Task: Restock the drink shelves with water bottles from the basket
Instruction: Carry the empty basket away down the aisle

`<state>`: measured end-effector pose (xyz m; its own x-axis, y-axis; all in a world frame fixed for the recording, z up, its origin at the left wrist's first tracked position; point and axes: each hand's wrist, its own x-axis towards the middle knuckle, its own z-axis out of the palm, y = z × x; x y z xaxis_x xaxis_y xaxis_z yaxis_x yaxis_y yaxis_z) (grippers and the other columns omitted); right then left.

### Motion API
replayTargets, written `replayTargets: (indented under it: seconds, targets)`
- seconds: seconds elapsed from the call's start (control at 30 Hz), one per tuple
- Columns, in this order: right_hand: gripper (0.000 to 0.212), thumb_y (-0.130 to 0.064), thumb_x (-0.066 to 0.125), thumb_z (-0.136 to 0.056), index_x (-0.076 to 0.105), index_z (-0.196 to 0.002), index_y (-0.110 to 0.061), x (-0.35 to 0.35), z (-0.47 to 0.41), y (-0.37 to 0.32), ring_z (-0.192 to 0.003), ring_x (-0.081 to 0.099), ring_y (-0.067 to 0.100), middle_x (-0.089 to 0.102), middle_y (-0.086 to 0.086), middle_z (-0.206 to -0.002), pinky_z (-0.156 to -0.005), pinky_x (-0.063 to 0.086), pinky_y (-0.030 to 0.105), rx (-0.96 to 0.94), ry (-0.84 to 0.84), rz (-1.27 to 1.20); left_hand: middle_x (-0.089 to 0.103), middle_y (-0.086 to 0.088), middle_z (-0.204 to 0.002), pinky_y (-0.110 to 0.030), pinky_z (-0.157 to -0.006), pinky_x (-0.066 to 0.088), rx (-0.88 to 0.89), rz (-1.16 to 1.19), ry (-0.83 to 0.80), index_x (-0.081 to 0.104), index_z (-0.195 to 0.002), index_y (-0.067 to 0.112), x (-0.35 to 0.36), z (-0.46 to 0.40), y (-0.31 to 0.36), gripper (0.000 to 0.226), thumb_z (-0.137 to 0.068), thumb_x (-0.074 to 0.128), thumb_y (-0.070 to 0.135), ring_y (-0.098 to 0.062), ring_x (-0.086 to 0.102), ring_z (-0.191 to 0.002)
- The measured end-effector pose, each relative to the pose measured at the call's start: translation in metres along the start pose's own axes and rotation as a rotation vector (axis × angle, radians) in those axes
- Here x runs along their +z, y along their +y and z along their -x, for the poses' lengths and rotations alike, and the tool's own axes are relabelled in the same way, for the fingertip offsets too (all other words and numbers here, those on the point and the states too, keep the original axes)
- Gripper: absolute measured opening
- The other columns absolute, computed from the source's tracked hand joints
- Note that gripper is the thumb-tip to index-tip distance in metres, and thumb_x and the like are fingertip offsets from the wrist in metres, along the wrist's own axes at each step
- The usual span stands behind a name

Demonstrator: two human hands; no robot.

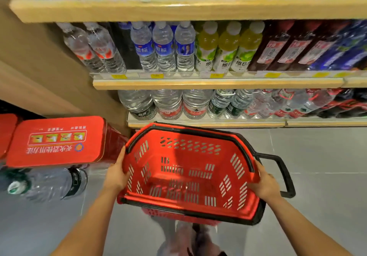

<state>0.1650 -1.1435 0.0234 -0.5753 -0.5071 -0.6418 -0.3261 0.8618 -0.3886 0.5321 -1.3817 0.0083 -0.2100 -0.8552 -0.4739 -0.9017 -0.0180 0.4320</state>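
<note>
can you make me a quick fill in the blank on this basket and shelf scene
1. The red basket is gripped by ____ hands, the left hand and right hand on opposite sides.
2. Inside, the basket holds ____ bottles.
3. The yellow-green drinks stand to the ____ of the blue-label water bottles.
4. The basket's black handle sticks out by the ____ hand.

Missing words: both; no; right; right
</note>
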Motion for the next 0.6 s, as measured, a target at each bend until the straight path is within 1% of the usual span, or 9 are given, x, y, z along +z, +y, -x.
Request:
replayTargets:
  seconds: [0.1, 0.13, 0.2, 0.3, 0.4, 0.47, 0.6]
  targets:
    - [0.097, -0.048, 0.064, -0.059, 0.023, -0.146, -0.03, -0.036, 0.06, 0.001, -0.113, 0.053, 0.042, 0.066, 0.015, -0.115, -0.095, 0.043, 0.045, 0.025, 0.005, -0.085, 0.061, -0.035, -0.101, -0.042, -0.086, 0.046, 0.064, -0.044, -0.028, 0.008, -0.148, 0.026, -0.033, 0.029, 0.029, 0.089, -0.081, 0.062, 0.005, -0.047, 0.059, -0.095]
    - [0.098, -0.047, 0.067, -0.061, 0.023, -0.146, -0.029, -0.046, 0.08, 0.002, -0.113, 0.054, 0.042, 0.066, 0.015, -0.116, -0.096, 0.043, 0.045, 0.035, 0.011, -0.113, 0.06, -0.035, -0.099, -0.042, -0.086, 0.046, 0.098, -0.069, -0.04, 0.008, -0.148, 0.026, -0.042, 0.037, 0.038, 0.089, -0.081, 0.063, 0.006, -0.047, 0.058, -0.095]
    - [0.094, -0.036, 0.073, -0.069, 0.021, -0.147, -0.028, -0.063, 0.113, 0.008, -0.114, 0.054, 0.041, 0.064, 0.015, -0.118, -0.096, 0.041, 0.043, 0.063, 0.041, -0.155, 0.057, -0.036, -0.095, -0.042, -0.087, 0.045, 0.156, -0.125, -0.064, 0.007, -0.148, 0.024, -0.061, 0.051, 0.063, 0.089, -0.081, 0.063, 0.008, -0.047, 0.055, -0.096]
    - [0.095, -0.022, 0.074, -0.071, 0.016, -0.146, -0.034, -0.079, 0.154, 0.024, -0.113, 0.055, 0.038, 0.063, 0.016, -0.12, -0.097, 0.042, 0.041, 0.158, 0.088, -0.209, 0.057, -0.035, -0.099, -0.042, -0.086, 0.045, 0.252, -0.184, -0.107, 0.007, -0.149, 0.024, -0.083, 0.065, 0.098, 0.088, -0.081, 0.062, 0.01, -0.046, 0.055, -0.098]
    - [0.1, -0.027, 0.076, -0.067, 0.015, -0.144, -0.041, -0.083, 0.193, 0.045, -0.11, 0.058, 0.036, 0.064, 0.015, -0.117, -0.097, 0.045, 0.042, 0.229, 0.149, -0.287, 0.061, -0.032, -0.109, -0.042, -0.085, 0.047, 0.378, -0.235, -0.153, 0.01, -0.149, 0.025, -0.092, 0.07, 0.13, 0.087, -0.081, 0.063, 0.012, -0.045, 0.058, -0.1]
    - [0.102, -0.03, 0.076, -0.064, 0.014, -0.144, -0.042, -0.081, 0.216, 0.061, -0.111, 0.058, 0.036, 0.063, 0.016, -0.118, -0.097, 0.045, 0.044, 0.278, 0.189, -0.356, 0.062, -0.029, -0.112, -0.043, -0.086, 0.048, 0.459, -0.268, -0.192, 0.011, -0.149, 0.024, -0.091, 0.073, 0.152, 0.086, -0.081, 0.063, 0.013, -0.044, 0.059, -0.102]
    - [0.098, -0.02, 0.075, -0.069, 0.015, -0.146, -0.036, -0.077, 0.27, 0.082, -0.111, 0.057, 0.037, 0.062, 0.017, -0.119, -0.097, 0.044, 0.042, 0.363, 0.29, -0.458, 0.062, -0.028, -0.116, -0.044, -0.088, 0.048, 0.615, -0.347, -0.252, 0.013, -0.149, 0.021, -0.08, 0.089, 0.202, 0.083, -0.083, 0.063, 0.013, -0.044, 0.06, -0.103]
